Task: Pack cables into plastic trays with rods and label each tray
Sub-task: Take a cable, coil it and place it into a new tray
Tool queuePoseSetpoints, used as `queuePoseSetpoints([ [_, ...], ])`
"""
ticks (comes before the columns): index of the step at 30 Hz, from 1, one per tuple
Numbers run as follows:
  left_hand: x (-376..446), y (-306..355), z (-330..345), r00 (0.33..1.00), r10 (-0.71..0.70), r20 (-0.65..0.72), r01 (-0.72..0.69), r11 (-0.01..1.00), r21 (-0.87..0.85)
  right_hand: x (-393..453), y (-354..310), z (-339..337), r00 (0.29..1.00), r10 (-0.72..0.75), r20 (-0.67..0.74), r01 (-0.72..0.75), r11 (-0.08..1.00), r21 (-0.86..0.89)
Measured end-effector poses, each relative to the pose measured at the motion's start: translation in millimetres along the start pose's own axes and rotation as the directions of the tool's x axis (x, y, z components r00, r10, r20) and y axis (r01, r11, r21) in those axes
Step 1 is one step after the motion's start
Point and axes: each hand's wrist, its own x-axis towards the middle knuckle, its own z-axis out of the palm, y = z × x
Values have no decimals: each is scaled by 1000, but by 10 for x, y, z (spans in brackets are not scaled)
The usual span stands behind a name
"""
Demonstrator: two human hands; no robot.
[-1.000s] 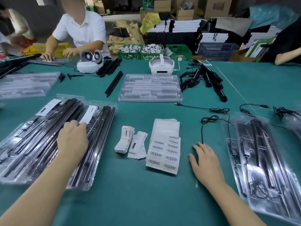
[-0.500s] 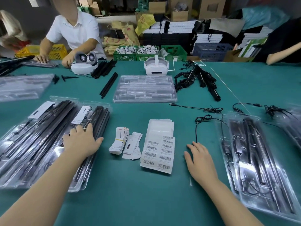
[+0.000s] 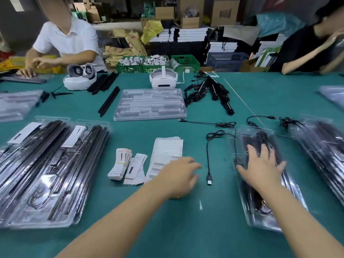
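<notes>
Both hands (image 3: 178, 175) (image 3: 260, 168) forward, fingers spread.

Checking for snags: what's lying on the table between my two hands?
Head view: a black USB cable, plug end toward you, lies on bare mat between left hand and right hand.

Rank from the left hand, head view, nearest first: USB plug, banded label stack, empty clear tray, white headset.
From the left hand:
1. USB plug, just to its right.
2. Banded label stack, to its left.
3. Empty clear tray, mid-table beyond.
4. White headset, behind that tray.

Teal table (image 3: 186, 229), black rods (image 3: 108, 101), white barcode-striped labels (image 3: 163, 161).
</notes>
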Motion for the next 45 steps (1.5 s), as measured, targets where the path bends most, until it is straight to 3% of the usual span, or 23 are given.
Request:
queuePoseSetpoints([
  [3,171,266,243,987,-9,161,2,999,45,-28,50,14,996,-36,77,36,999,10],
  [5,294,327,328,979,-54,199,44,998,54,-66,36,15,994,-76,74,77,997,-20],
  [10,614,308,379,977,-211,35,213,952,-217,-289,-34,46,981,-193,22,195,972,-133],
  [14,886,218,295,949,-285,-138,257,948,-189,-557,-135,177,971,-238,-13,234,962,-140],
  [23,1329,-117,147,962,-257,96,274,926,-259,-932,-194,119,957,-225,-186,239,969,59],
  [27,1345,-177,175,962,-269,51,265,870,-416,-921,-129,45,943,-224,-247,261,956,132],
  [29,1313,-147,153,960,-278,42,251,782,-570,-872,-104,17,945,-218,-243,263,949,172],
  [32,1225,-43,17,934,-344,97,249,431,-867,-811,-117,-17,959,-179,-220,224,953,206],
  [34,1113,4,-127,906,-384,178,262,177,-949,-780,-156,-30,965,-156,-212,203,954,220],
  [36,970,-23,-268,893,-380,243,287,64,-956,-774,-235,-19,966,-144,-214,194,952,237],
  [40,679,-273,-546,869,-428,250,327,117,-938,-851,-532,120,958,-188,-217,231,953,194],
  [45,419,-706,-618,834,-506,218,436,366,-822,-944,-849,322,957,-251,-147,270,954,129],
])
